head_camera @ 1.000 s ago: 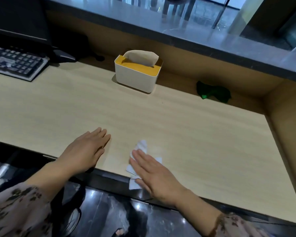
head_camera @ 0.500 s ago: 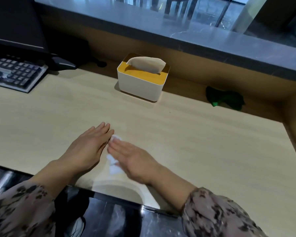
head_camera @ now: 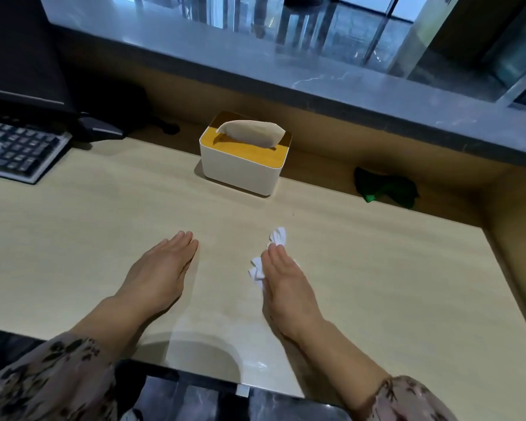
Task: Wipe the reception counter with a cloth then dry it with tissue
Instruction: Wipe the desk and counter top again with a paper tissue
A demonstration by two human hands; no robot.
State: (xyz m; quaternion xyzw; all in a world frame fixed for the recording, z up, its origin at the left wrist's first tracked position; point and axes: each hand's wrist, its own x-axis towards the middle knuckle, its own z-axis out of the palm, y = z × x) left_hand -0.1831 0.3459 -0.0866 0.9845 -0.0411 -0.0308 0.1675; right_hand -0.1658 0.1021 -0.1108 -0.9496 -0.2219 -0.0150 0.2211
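A crumpled white tissue (head_camera: 277, 237) lies on the pale wooden counter (head_camera: 377, 268) under my right hand (head_camera: 286, 284), which presses it flat with straight fingers. Part of the tissue sticks out past the fingertips and at the hand's left side. My left hand (head_camera: 161, 268) rests flat on the counter a short way to the left, holding nothing. A green cloth (head_camera: 386, 188) lies bunched at the back right against the counter's wall. A white tissue box (head_camera: 243, 165) with a yellow top stands at the back middle, one tissue poking out.
A dark keyboard (head_camera: 16, 150) and a monitor (head_camera: 22, 56) sit at the far left. A grey stone ledge (head_camera: 346, 86) runs above the back wall. The counter ends in a side wall at the right (head_camera: 516, 238) and a dark front edge (head_camera: 195, 387).
My right hand slid the tissue left until it met the left hand, then back to the right and a little farther from me. The left hand stayed flat in place.
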